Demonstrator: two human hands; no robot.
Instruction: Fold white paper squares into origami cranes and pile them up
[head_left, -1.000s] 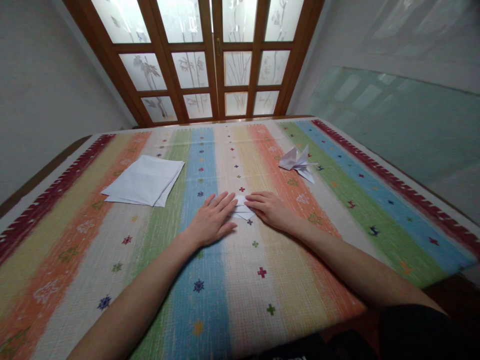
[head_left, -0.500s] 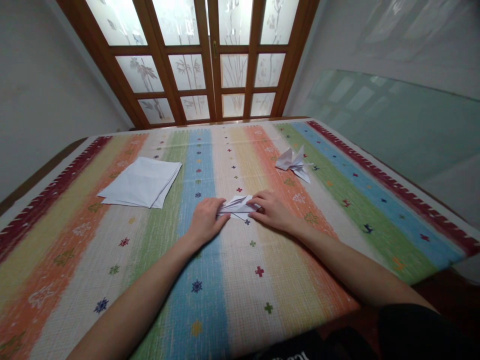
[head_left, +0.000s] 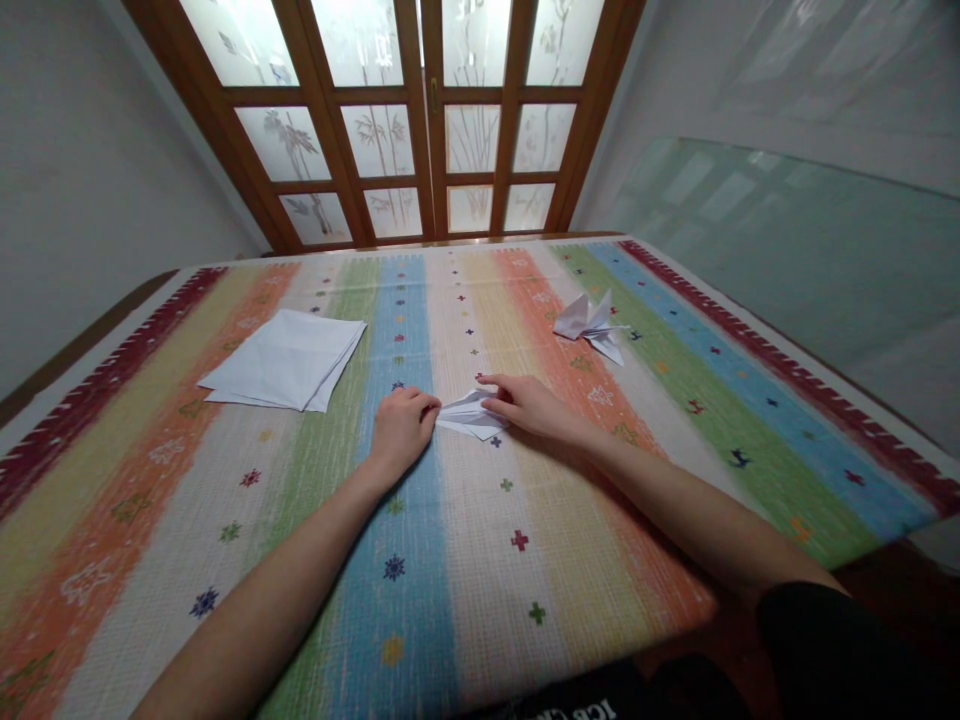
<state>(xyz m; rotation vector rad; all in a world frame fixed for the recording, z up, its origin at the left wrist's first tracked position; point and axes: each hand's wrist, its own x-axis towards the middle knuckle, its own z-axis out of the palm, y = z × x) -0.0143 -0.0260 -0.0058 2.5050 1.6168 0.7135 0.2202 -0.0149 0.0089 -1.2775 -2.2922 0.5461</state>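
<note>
Near the middle of the table lies a small piece of folded white paper [head_left: 469, 412], narrow at its left end and layered with flaps on the right. My left hand [head_left: 401, 425] is closed, pinching the paper's left tip between thumb and fingers. My right hand [head_left: 532, 408] is at the paper's right end, its thumb touching the upper flap. Its index finger stretches out past the far edge, apart from the thumb. The other right fingers are mostly hidden under the hand.
A stack of white paper sheets [head_left: 289, 360] lies to the left. A folded paper crane [head_left: 592, 325] rests farther back on the right. A striped cloth [head_left: 480, 560] covers the table. Wood-framed glass doors [head_left: 424, 130] stand beyond the far edge.
My left hand has shifted slightly left, now at the paper's tip. My right hand has loosened from its pinch and its index finger has stretched out; the paper's flaps look more spread.
</note>
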